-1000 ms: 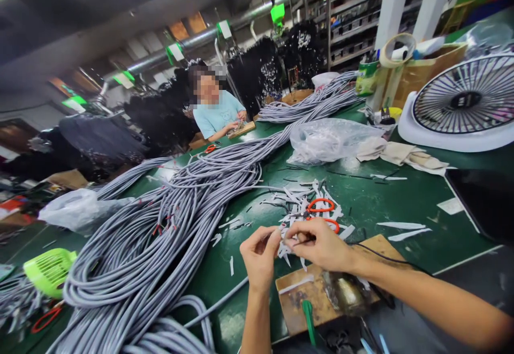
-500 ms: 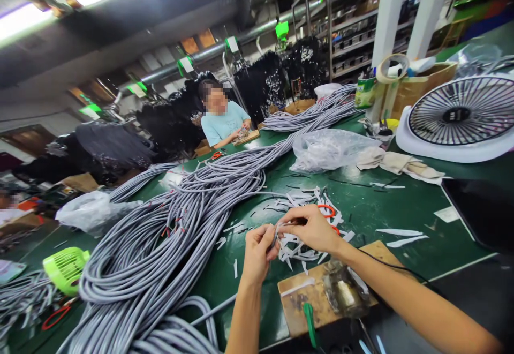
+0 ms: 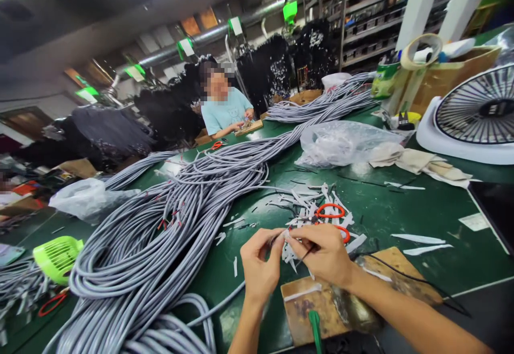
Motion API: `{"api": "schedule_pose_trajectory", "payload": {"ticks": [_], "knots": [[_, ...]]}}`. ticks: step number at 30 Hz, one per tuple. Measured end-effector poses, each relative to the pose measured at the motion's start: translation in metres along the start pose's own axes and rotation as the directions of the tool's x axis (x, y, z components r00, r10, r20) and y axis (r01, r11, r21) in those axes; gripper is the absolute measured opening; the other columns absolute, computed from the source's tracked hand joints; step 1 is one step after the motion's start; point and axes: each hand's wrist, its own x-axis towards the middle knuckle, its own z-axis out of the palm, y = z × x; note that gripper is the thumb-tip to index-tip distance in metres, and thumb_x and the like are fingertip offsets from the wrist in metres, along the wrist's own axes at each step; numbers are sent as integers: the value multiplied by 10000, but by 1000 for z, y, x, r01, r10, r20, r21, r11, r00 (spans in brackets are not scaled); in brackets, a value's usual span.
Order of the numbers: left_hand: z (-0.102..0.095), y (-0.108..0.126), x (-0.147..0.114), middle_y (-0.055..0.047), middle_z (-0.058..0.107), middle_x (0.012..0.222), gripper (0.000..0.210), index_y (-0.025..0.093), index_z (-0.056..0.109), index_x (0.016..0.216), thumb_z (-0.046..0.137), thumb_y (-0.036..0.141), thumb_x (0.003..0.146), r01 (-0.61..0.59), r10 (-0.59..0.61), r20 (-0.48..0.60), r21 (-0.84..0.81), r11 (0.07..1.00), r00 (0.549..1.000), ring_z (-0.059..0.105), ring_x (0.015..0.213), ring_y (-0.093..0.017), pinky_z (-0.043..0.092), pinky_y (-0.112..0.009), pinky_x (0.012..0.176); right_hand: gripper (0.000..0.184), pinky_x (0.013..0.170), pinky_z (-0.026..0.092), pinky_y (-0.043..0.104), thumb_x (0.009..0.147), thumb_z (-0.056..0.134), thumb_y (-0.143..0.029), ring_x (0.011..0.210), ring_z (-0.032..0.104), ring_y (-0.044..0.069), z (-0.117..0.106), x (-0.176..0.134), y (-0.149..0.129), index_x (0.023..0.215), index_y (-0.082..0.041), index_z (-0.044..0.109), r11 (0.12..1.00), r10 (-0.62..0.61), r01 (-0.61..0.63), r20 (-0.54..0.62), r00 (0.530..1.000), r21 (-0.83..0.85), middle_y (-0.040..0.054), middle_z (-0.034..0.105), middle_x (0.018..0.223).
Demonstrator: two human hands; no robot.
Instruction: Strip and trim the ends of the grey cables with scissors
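Note:
My left hand (image 3: pixel 261 260) is closed in a pinch above the bench, fingertips meeting those of my right hand. A grey cable (image 3: pixel 225 304) runs from the coils and passes behind my left wrist; its end seems to be in the left fingers. My right hand (image 3: pixel 327 252) pinches at the same spot, where a small whitish bit (image 3: pixel 286 233) shows. A thin dark strand (image 3: pixel 305 256) sticks out below the right fingers. Orange-handled scissors (image 3: pixel 330 211) lie just beyond, among white strips (image 3: pixel 297 198). The fingers hide most of what they hold.
Large grey cable coils (image 3: pixel 132 236) cover the left bench. A wooden board (image 3: pixel 297 324) with a green-handled tool (image 3: pixel 315 330) lies in front. A plastic bag (image 3: pixel 345 142), a fan (image 3: pixel 485 110) and gloves (image 3: pixel 421 162) are at right. A co-worker (image 3: pixel 227 107) sits opposite.
My hands stay together, with the right fingers now lower and more curled. A whitish bit and a dark strand now show at the fingers. The view has shifted slightly.

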Motion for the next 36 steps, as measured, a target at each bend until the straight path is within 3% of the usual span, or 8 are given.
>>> {"api": "schedule_pose_trajectory", "payload": {"ticks": [4,7,9,13,18,22,26,36], "knots": [[0,-5,-2,-56,637,797,235,184,667,890,496,89,760,-224,224,32,276,935,974,577,718,-148,459,-253,656,208,482,338,211,791,464,-139,463,453,85,-3,-1,2,630,-156,593,976,-173,182,79,982,-121,-1,527,508],[1,-5,-4,-46,635,779,270,189,668,888,480,48,755,-302,280,115,265,916,953,580,718,-139,460,-243,667,157,430,291,197,758,504,-185,430,377,69,-7,5,8,618,-143,561,986,162,-167,115,980,30,-31,457,483],[2,-3,-5,-46,636,774,253,192,666,899,510,61,749,-288,271,107,207,935,957,577,710,-144,458,-249,657,151,393,240,187,711,547,-223,397,293,49,-8,9,12,587,-139,524,879,405,-431,157,901,204,-60,381,447],[4,0,-5,-38,624,731,135,171,669,842,568,157,752,-71,71,-25,-5,997,997,555,649,-135,438,-231,583,159,385,186,178,662,557,-244,405,243,37,-6,12,11,569,-139,481,713,523,-575,241,817,401,-72,345,454],[-1,-4,2,8,529,578,187,124,653,855,591,267,751,173,-197,-78,-247,953,977,446,503,-78,359,-186,470,154,388,166,187,687,549,-215,410,223,42,-5,3,4,565,-145,485,841,355,-441,295,887,314,-81,274,448],[-5,-7,5,-6,548,614,221,114,650,885,592,281,752,191,-209,-14,-345,919,978,434,512,-68,352,-182,480,152,398,199,191,756,539,-294,427,256,56,-4,2,5,718,-146,536,872,406,-424,125,905,242,-75,297,487],[-4,-4,2,-45,616,714,257,130,648,931,618,278,723,234,-226,63,-290,928,972,505,555,-91,414,-192,512,206,431,253,192,758,578,-332,451,306,68,-1,3,9,870,-161,569,931,317,-340,169,933,132,-72,317,514],[1,-4,-2,-57,649,781,167,144,669,865,574,217,749,127,-125,44,-54,990,991,595,654,-141,491,-230,598,288,503,297,214,857,430,-189,518,416,86,-2,-1,5,580,-154,501,997,-1,9,100,995,-79,-11,448,544]]}}
